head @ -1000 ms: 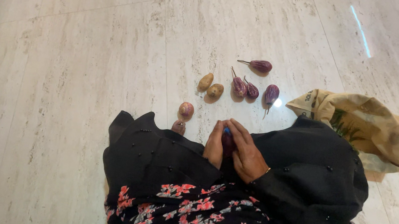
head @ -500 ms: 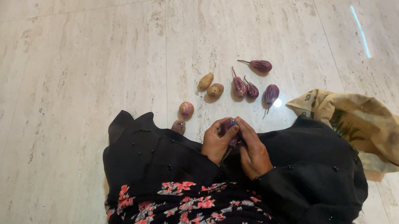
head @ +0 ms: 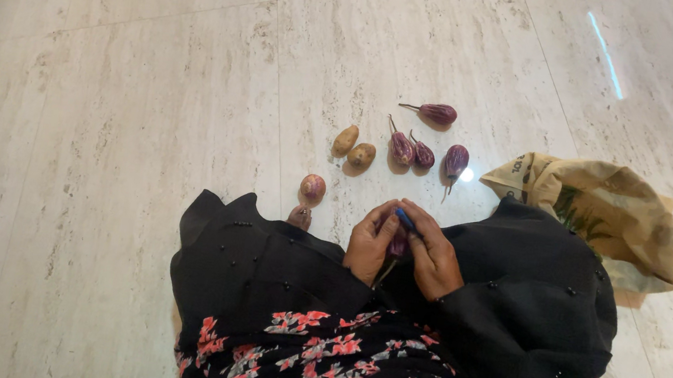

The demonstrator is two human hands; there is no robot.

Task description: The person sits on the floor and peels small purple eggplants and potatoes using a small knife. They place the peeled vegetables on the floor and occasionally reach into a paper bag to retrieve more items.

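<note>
Head view, centre frame: left hand [head: 370, 245] is gripping a small purple eggplant [head: 398, 243]; right hand [head: 435, 255] is pinching a blue-handled tool [head: 406, 221] against it. Risk: glossy skin slipping, tool nicking a finger. Upper centre: four striped eggplants [head: 423, 153] and matte potatoes [head: 354, 148] are lying on polished stone floor [head: 121, 97]; crumpled paper bag [head: 614, 210] at right.

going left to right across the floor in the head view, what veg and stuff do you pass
Reddish onion → two potatoes → pair of touching purple eggplants → single purple eggplant → crumpled tan bag. The far eggplant overlaps in order, so I left it out.
</note>
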